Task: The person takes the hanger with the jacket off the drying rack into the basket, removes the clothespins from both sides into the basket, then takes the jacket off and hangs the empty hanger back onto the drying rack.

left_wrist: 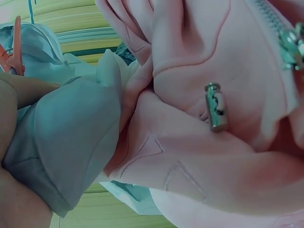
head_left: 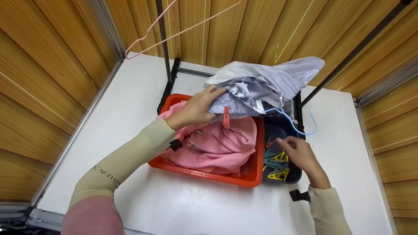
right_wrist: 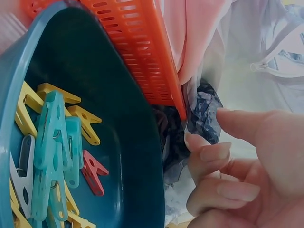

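Note:
My left hand (head_left: 197,106) grips the edge of a pale grey garment (head_left: 290,76), with a fold of the cloth (left_wrist: 76,137) between thumb and fingers in the left wrist view. A red clothespin (head_left: 226,117) is clipped to the garment beside that hand. Out from under the cloth comes a light blue hanger (head_left: 289,120). Over the dark blue bin (head_left: 282,127) is my right hand (head_left: 298,153), its fingers loosely bent and nothing between them in the right wrist view. Inside the bin lie a red clothespin (right_wrist: 95,173) and several teal (right_wrist: 52,128), yellow and grey ones.
An orange basket (head_left: 209,179) holding a pink zip garment (head_left: 225,143) stands left of the bin. Dark rack poles (head_left: 352,55) rise behind on both sides. A pink hanger (head_left: 183,31) hangs at upper left. Wood-patterned walls enclose the white table (head_left: 130,107).

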A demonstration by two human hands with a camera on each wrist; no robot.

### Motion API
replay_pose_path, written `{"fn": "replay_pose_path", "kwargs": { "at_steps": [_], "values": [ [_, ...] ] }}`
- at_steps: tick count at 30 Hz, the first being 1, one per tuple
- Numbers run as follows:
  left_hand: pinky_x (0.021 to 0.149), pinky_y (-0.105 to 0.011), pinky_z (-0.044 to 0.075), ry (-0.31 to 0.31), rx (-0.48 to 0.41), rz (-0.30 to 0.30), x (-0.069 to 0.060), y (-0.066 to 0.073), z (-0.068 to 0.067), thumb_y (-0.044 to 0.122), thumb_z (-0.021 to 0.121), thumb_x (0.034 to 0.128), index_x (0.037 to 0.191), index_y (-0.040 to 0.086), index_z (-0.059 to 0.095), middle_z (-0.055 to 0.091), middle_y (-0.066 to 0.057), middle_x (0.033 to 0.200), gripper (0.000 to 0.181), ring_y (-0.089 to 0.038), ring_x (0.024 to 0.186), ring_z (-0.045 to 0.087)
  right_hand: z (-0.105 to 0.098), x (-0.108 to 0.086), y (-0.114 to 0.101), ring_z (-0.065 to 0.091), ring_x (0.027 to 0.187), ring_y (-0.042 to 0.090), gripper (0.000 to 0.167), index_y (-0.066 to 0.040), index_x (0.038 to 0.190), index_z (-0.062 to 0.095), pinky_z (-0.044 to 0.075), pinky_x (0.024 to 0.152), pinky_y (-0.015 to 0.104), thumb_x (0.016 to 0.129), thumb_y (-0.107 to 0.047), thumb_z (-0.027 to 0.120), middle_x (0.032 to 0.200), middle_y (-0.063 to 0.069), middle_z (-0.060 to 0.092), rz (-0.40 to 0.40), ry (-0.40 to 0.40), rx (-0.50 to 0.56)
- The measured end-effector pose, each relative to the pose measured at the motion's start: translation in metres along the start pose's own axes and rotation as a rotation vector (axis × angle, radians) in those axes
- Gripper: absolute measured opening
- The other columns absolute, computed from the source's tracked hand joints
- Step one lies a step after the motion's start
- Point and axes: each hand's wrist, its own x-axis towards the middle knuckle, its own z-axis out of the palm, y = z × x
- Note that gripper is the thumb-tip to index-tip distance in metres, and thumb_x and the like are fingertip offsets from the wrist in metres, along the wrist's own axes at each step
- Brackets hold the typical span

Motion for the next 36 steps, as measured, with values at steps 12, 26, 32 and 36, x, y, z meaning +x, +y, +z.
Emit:
{"fn": "replay_pose_path", "kwargs": {
  "at_steps": [12,26,32,36],
  "values": [
    [0.090,-0.033,0.048,-0.003,-0.054,-0.022,0.000,0.002,0.001,0.006,0.068,0.0798,0.147,0.011,0.039,0.051,-0.006,0.128,0.073,-0.019,0.101,0.054,0.000,0.000,-0.004,0.046,0.056,0.009,0.044,-0.002,0.088,0.064,0.041,0.053,0.025,0.097,-0.043,0.052,0.060,-0.003,0.049,-0.013,0.033,0.142],
    [0.086,-0.032,0.048,0.003,-0.025,-0.038,0.001,0.005,0.005,0.009,0.068,0.0814,0.149,0.016,0.037,0.049,-0.002,0.130,0.075,-0.017,0.101,0.054,-0.004,-0.011,-0.033,0.037,0.048,0.002,0.031,0.005,0.084,0.062,0.035,0.047,0.024,0.099,-0.021,0.053,0.054,-0.008,0.043,-0.048,0.062,0.375],
    [0.084,-0.030,0.048,0.003,-0.022,-0.043,0.000,0.006,0.006,0.014,0.070,0.0829,0.149,0.016,0.037,0.049,-0.002,0.129,0.074,-0.016,0.098,0.053,-0.008,-0.017,-0.052,0.036,0.048,0.002,0.033,0.008,0.087,0.062,0.034,0.047,0.023,0.099,-0.021,0.053,0.054,-0.008,0.042,-0.053,0.059,0.354],
    [0.084,-0.030,0.048,0.005,-0.018,-0.055,0.001,0.007,0.006,0.015,0.070,0.0826,0.149,0.015,0.037,0.049,-0.002,0.131,0.074,-0.017,0.099,0.053,-0.008,-0.016,-0.055,0.037,0.049,0.003,0.033,0.009,0.088,0.062,0.035,0.048,0.023,0.100,-0.021,0.052,0.054,-0.008,0.042,-0.068,0.052,0.372]
  ]
}}
